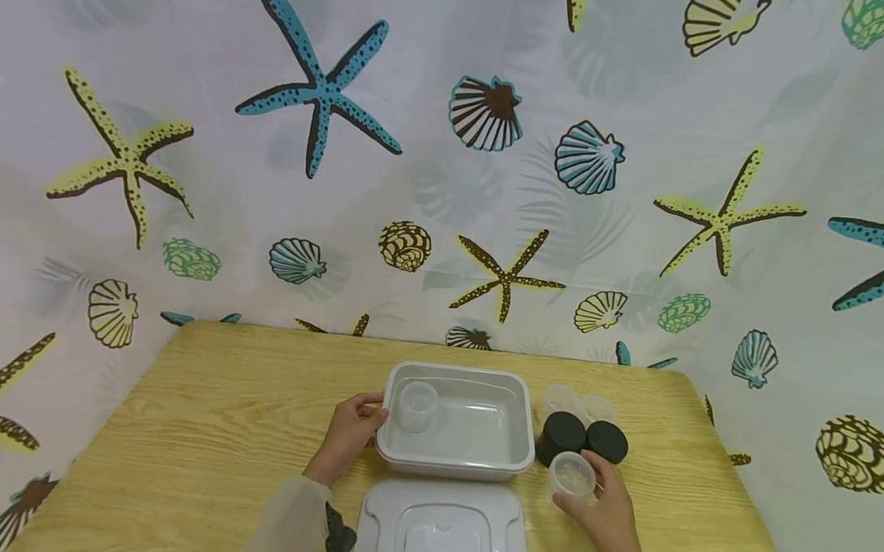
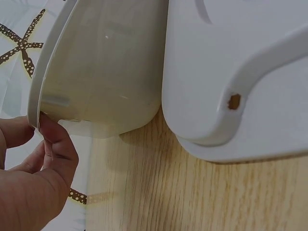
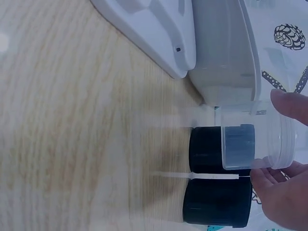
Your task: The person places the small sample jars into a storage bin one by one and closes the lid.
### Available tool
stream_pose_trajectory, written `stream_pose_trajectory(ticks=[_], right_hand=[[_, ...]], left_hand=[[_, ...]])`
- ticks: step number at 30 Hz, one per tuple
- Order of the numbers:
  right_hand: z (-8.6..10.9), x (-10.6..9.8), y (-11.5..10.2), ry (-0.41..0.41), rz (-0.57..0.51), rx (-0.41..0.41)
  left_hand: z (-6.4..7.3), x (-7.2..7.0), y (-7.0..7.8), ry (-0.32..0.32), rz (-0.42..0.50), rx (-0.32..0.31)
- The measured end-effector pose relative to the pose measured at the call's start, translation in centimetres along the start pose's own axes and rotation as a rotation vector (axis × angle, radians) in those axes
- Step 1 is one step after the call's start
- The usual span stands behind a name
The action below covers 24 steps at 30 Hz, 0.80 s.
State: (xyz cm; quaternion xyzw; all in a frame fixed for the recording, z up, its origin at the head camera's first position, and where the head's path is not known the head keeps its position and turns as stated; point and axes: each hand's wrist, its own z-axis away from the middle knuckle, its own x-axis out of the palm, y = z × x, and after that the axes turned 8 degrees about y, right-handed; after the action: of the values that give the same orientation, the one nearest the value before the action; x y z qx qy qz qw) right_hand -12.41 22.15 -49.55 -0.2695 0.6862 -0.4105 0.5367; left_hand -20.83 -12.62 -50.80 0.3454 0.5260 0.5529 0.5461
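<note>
A white rectangular plastic tub (image 1: 473, 427) stands on the table with a clear round container (image 1: 417, 407) inside its left part. My left hand (image 1: 352, 431) pinches the tub's left rim between thumb and fingers, as the left wrist view shows closely. On the right, my right hand (image 1: 605, 505) grips another clear round container (image 1: 572, 475) near its rim. In the right wrist view that clear container (image 3: 260, 139) is held up off the table, in front of two black cylindrical containers (image 3: 216, 202).
The white lid (image 1: 444, 528) lies in front of the tub. Right of the tub stand two black containers (image 1: 562, 434), with two more clear containers (image 1: 559, 399) behind them. A patterned curtain (image 1: 416, 169) hangs behind the wooden table (image 1: 247, 407).
</note>
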Motion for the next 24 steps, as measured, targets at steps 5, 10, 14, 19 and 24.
stream_pose_trajectory(ticks=[5, 10, 14, 19, 24], right_hand=[[0.0, -0.2, -0.6, -0.018, 0.003, 0.003], [0.0, -0.4, -1.1, -0.025, 0.002, 0.005], [-0.1, -0.5, -1.5, -0.024, -0.005, -0.007], [-0.2, -0.6, -2.1, -0.026, -0.017, -0.027], [-0.5, -0.6, -2.4, -0.029, -0.020, -0.047]], left_hand=[[-0.1, 0.0, 0.0, 0.001, 0.002, 0.002], [-0.1, -0.1, -0.1, -0.004, 0.001, 0.005], [0.0, -0.1, -0.1, -0.008, 0.003, 0.007], [-0.1, -0.1, -0.1, -0.007, 0.003, 0.009], [-0.1, -0.1, -0.1, -0.008, 0.011, 0.015]])
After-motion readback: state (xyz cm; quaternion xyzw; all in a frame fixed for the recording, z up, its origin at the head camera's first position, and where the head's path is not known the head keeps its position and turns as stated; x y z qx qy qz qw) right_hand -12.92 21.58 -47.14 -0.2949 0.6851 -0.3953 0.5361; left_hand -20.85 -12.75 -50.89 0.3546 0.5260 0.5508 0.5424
